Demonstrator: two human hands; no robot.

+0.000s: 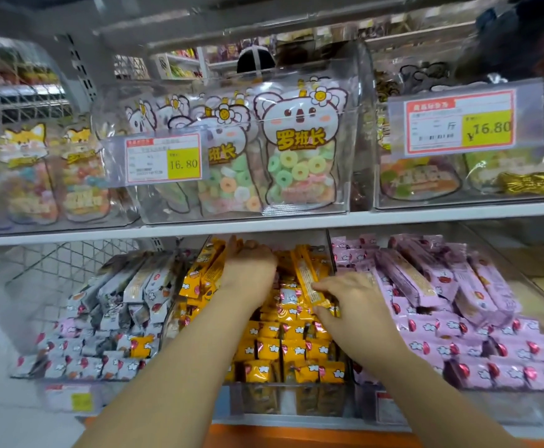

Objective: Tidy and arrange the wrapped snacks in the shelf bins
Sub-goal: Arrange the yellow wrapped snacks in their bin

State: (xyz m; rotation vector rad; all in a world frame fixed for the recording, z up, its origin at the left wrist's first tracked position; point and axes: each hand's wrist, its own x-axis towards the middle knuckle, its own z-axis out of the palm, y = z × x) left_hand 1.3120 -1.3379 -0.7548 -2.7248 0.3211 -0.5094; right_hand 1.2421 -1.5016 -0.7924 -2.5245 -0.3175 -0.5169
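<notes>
Yellow bar (306,275) pinched by right hand (356,303); left hand (248,268) reaches deeper, grip unclear.

Head view looks forward and down, close to shelf bins (283,399).

The left hand (248,266) reaches to the back of the middle bin (283,400). Its fingertips are sunk among the yellow packets (291,347) under the shelf board (426,214), so its grip cannot be told. The right hand (351,300) covers the near end of a long yellow packet (308,279), and its thumb is hidden. Both forearms run off the bottom edge. Small print on the price tags (163,158) is blurred. The fox bags (25,169) at far left are smeared. A dark shape (523,37) at upper right is cut by the frame's edge.
</notes>
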